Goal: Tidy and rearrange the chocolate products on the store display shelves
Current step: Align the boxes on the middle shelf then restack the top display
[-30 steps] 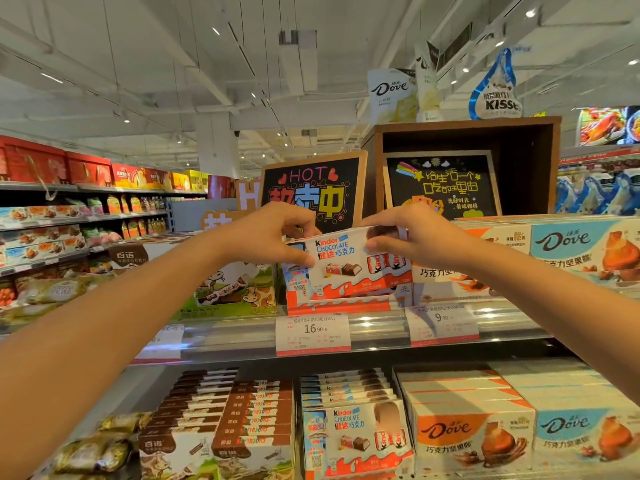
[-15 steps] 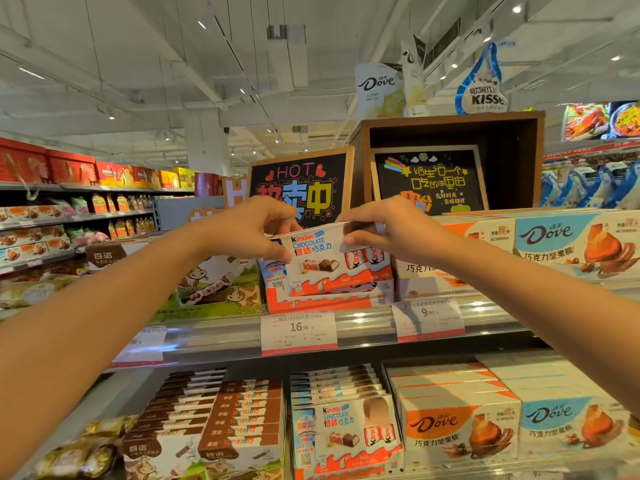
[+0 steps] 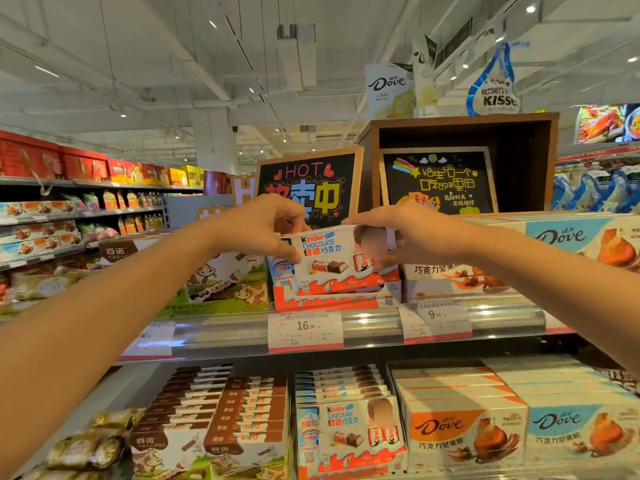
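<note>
A white, blue and red Kinder chocolate box (image 3: pixel 330 259) stands upright in its red display tray (image 3: pixel 332 301) on the upper shelf. My left hand (image 3: pixel 258 228) pinches the box's top left corner, thumb on its front face. At the top right corner my right hand (image 3: pixel 398 237) grips the box, fingers over the top edge and thumb on the front. More Kinder boxes (image 3: pixel 349 424) fill a row on the lower shelf. Dove boxes (image 3: pixel 575 244) stand to the right on the upper shelf.
A clear shelf rail (image 3: pixel 374 327) carries price tags reading 16.90 and 9.90. A cow-print chocolate tray (image 3: pixel 225 289) sits left of the Kinder tray. Behind stand a "HOT" chalkboard sign (image 3: pixel 311 188) and a wooden box (image 3: pixel 460 161). Brown bars (image 3: pixel 221 414) and Dove boxes (image 3: pixel 464 427) fill the lower shelf.
The Kinder box has been tipped more upright between both hands, so its front face now shows fully. The hands keep their hold on its top corners.
</note>
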Tool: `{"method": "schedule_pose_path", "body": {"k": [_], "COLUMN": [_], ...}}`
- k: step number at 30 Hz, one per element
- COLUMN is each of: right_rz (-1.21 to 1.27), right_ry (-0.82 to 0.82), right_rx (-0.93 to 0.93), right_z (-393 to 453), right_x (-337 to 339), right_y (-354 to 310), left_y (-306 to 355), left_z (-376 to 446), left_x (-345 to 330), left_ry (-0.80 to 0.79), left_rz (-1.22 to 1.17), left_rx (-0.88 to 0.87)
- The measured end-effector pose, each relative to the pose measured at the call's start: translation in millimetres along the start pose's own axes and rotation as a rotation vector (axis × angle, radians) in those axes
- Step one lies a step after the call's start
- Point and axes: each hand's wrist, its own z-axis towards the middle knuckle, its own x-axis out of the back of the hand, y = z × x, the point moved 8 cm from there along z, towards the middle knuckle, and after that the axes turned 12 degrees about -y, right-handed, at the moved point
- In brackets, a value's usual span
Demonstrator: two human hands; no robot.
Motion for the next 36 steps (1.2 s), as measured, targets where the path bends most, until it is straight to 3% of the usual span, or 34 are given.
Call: {"method": "schedule_pose_path", "body": {"k": [10, 20, 26, 29, 32, 36], "right_rz": [0.062, -0.04, -0.097, 0.006, 0.109, -0.159], "right_ry": [0.012, 0.075, 0.019, -0.039, 0.1, 0.026], "right_rx": [0.014, 0.026, 0.086, 0.074, 0.05, -0.095], "right_z": [3, 0, -10, -5, -1, 14], "right_x": [2, -1, -18, -17, 2, -6], "right_y": [-1, 0, -6, -5, -6, -9], "left_y": [10, 9, 1, 3, 5, 7], "left_z": [-3, -1, 2, 0, 0, -3], "left_x": [-10, -6, -10, -16, -19, -16], "left_ry": [-0.025, -0.053, -0.05, -0.063, -0.064, -0.079], "left_rz": [0.189, 0.122, 0.178, 0.353, 0.454, 0.36], "left_rx": [-0.035, -0.051, -0.001, -0.013, -0.015, -0.011]}}
